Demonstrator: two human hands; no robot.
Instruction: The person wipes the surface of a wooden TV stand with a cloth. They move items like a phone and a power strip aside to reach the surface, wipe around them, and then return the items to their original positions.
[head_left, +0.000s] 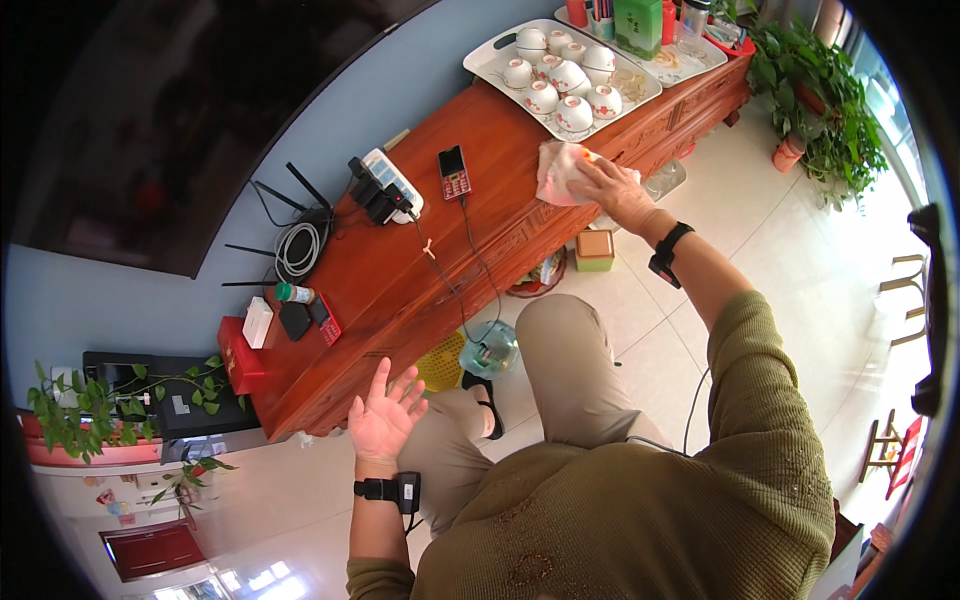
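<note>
My right hand (616, 193) presses on a pinkish-white cloth (556, 174), which lies on the reddish-brown carved wooden cabinet (420, 277) near its front edge. Just beyond the cloth is a white tray (491, 66) with several upturned white bowls (567, 77), which bear red flowers. My left hand (386, 420) is raised palm up in front of the cabinet's near left end, fingers apart and holding nothing. Between the hands, on the cabinet top, lies a red keypad phone (454, 174) with a cable plugged in. The cable hangs over the front edge.
A white power strip (394, 184) with black plugs lies by the wall, near a router with a coiled cable (298, 251). A green-capped bottle (294, 293) and another red phone (325, 319) are farther left. Below stand a clear plastic jug (489, 351) and a yellow basket (442, 361).
</note>
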